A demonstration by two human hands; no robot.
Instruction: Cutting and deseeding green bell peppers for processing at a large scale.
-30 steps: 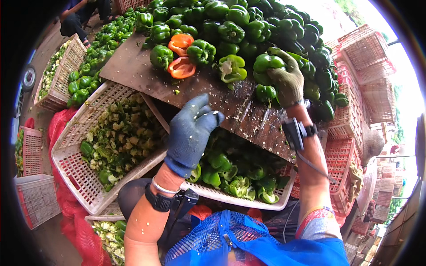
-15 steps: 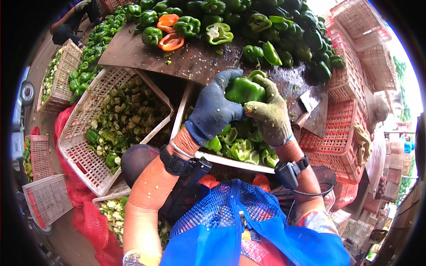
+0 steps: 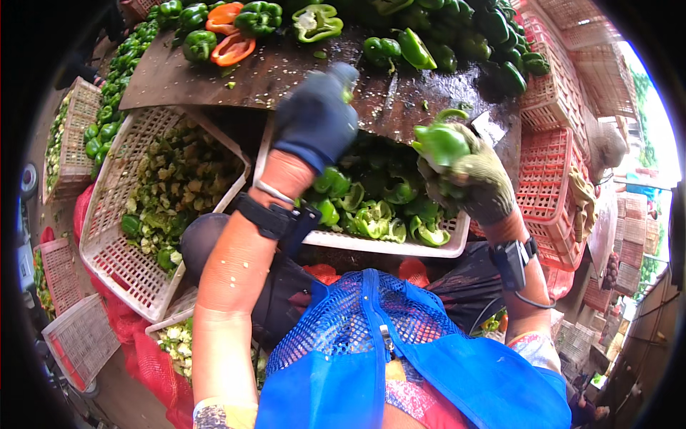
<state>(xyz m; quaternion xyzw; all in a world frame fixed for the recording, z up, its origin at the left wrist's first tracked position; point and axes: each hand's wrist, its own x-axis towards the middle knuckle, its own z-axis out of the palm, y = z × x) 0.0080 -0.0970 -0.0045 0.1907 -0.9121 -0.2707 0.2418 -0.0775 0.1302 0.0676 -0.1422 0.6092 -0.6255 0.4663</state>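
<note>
My left hand (image 3: 318, 114), in a dark blue glove, is curled above the board's front edge and blurred. A bit of green, like a piece of pepper (image 3: 348, 94), shows at its fingers; most of it is hidden. My right hand (image 3: 480, 175), in an olive-green glove, is closed around a green bell pepper (image 3: 441, 144) that looks broken open, its curved stem upward. Between and below the hands is a white crate (image 3: 457, 232) with opened green pepper pieces (image 3: 382, 222) in it.
A dark wooden board (image 3: 193, 75) bears whole green peppers, a cut pepper half (image 3: 316, 23) and orange-red pieces (image 3: 234, 48). At the left stands a white crate (image 3: 100, 236) of pepper cores. Stacked red crates (image 3: 547, 182) are at the right. Red netting (image 3: 139, 343) lies at lower left.
My hands have drawn apart: both were on one whole green pepper. The right hand moved right with most of it, the left moved left and up. The whole view has shifted a little.
</note>
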